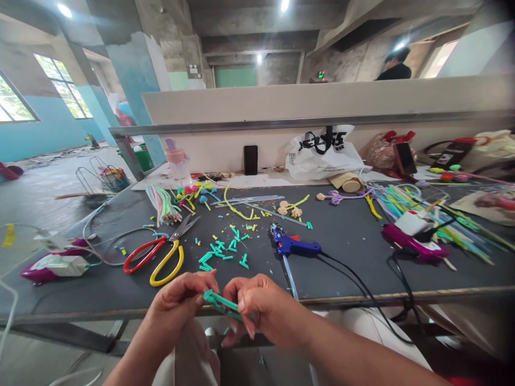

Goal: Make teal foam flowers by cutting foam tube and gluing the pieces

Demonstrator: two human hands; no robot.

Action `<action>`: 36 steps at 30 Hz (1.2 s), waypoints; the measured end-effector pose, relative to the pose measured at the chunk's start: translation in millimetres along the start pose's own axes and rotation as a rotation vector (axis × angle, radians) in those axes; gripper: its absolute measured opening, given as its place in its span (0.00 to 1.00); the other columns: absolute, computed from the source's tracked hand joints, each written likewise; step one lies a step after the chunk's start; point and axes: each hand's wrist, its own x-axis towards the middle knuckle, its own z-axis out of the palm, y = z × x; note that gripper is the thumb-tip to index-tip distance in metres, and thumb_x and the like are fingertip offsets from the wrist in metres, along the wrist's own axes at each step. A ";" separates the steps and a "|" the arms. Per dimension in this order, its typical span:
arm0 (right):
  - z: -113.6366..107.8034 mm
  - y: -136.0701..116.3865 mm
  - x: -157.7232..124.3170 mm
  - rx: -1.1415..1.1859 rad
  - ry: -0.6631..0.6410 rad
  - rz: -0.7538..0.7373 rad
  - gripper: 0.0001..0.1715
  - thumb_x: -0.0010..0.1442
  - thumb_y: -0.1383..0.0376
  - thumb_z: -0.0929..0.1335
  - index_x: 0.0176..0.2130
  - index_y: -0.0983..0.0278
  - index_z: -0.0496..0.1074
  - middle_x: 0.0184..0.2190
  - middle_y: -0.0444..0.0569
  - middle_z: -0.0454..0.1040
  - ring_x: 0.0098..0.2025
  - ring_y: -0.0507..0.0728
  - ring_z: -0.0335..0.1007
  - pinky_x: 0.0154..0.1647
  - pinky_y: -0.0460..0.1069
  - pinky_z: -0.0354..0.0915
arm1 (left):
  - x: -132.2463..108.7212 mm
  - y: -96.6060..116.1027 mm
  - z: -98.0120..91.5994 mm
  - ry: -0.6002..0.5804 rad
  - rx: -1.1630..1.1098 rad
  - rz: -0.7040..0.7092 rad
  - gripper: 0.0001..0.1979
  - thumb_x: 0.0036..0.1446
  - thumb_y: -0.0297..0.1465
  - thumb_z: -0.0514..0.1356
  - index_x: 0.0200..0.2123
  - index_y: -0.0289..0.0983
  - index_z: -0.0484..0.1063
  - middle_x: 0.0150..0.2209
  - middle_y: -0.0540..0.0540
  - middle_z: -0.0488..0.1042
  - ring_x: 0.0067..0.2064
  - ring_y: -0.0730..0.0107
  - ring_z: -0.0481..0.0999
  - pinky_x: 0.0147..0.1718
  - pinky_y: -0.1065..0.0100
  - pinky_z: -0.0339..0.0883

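Note:
A bent green pipe cleaner is held over the front edge of the table, doubled into roughly parallel strands. My left hand pinches its left end between thumb and fingers. Closed on the right part of the same piece is my right hand, its fingertips partly hiding the strands. Just beyond my hands, short green cut pieces lie scattered on the dark tabletop. Scissors with one red and one yellow handle rest open to the left. A blue glue gun lies on the right, a clear glue stick under it.
Bundled pastel pipe cleaners lie back left, more strands at right. Purple power strips and cords stand on both sides. A bottle, phone and white bag line the back. A person is beyond the partition.

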 end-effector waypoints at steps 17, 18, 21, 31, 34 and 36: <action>-10.0 5.3 6.7 0.126 -0.180 0.125 0.11 0.44 0.69 0.64 0.14 0.70 0.65 0.24 0.45 0.63 0.24 0.49 0.65 0.30 0.53 0.72 | -5.3 5.7 -7.4 -0.150 0.157 0.113 0.06 0.56 0.25 0.60 0.33 0.43 0.74 0.37 0.51 0.79 0.43 0.67 0.76 0.56 0.53 0.59; -10.6 5.8 7.0 0.143 -0.187 0.123 0.11 0.45 0.68 0.64 0.15 0.70 0.65 0.23 0.45 0.63 0.24 0.49 0.64 0.30 0.53 0.71 | -4.9 8.2 -8.5 -0.174 0.210 0.142 0.07 0.56 0.25 0.59 0.33 0.42 0.74 0.37 0.51 0.78 0.43 0.67 0.76 0.56 0.53 0.59; -10.7 6.8 8.1 0.161 -0.188 0.130 0.12 0.46 0.68 0.64 0.15 0.69 0.65 0.21 0.44 0.62 0.23 0.49 0.63 0.31 0.52 0.70 | -3.9 16.2 -10.7 -0.250 0.395 0.226 0.10 0.56 0.21 0.57 0.35 0.42 0.72 0.39 0.50 0.78 0.43 0.68 0.76 0.57 0.55 0.58; -6.1 7.9 9.7 0.170 -0.110 0.098 0.11 0.46 0.68 0.67 0.16 0.69 0.68 0.24 0.44 0.64 0.23 0.48 0.61 0.33 0.50 0.63 | -6.6 14.4 -8.1 -0.210 0.652 0.365 0.12 0.54 0.16 0.54 0.34 0.41 0.66 0.39 0.49 0.77 0.46 0.69 0.75 0.53 0.62 0.63; -5.9 11.7 10.2 0.133 -0.098 0.076 0.11 0.47 0.67 0.70 0.18 0.70 0.70 0.24 0.44 0.65 0.25 0.49 0.61 0.31 0.47 0.58 | -9.2 13.5 -6.3 -0.171 0.721 0.417 0.12 0.53 0.16 0.54 0.33 0.40 0.66 0.38 0.47 0.77 0.43 0.68 0.76 0.47 0.67 0.67; -6.4 16.9 11.3 0.105 -0.081 0.057 0.13 0.44 0.64 0.74 0.19 0.70 0.70 0.24 0.44 0.66 0.27 0.49 0.62 0.30 0.45 0.56 | -11.0 12.3 -4.0 -0.111 0.758 0.440 0.12 0.52 0.16 0.55 0.33 0.40 0.67 0.37 0.46 0.77 0.40 0.68 0.77 0.41 0.70 0.70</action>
